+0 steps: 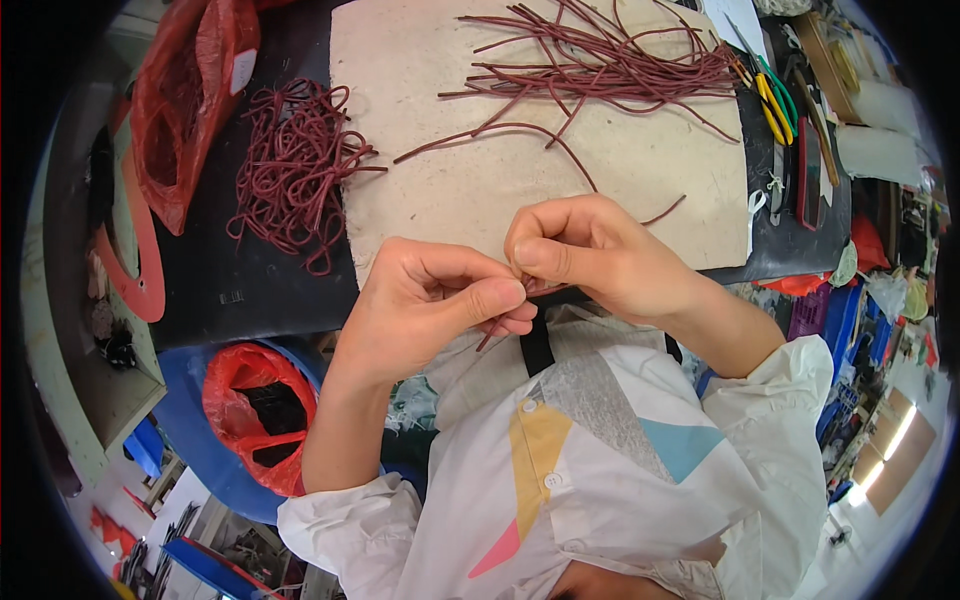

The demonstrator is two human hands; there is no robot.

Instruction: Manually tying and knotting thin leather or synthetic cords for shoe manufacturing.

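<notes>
Just off the near edge of the beige board (420,205), my two hands meet fingertip to fingertip. My left hand (430,305) pinches a thin dark red cord (488,336), whose short end pokes down below the fingers. Thumb and forefinger of my right hand (595,250) are pressed together on the same cord close by; the bit between the hands is mostly covered by fingers. Past my right hand, a loose cord piece (665,210) shows on the board, and a longer curved cord (500,127) runs behind the knuckles. Whether these join the held one is hidden.
Straight dark red cords (610,75) lie bunched at the board's far side. Left of it sits a pile of looped, knotted cords (295,170). Yellow-handled pliers (775,110) lie at right. A red plastic bag (190,100) is far left; a blue tub (190,400) stands below the table.
</notes>
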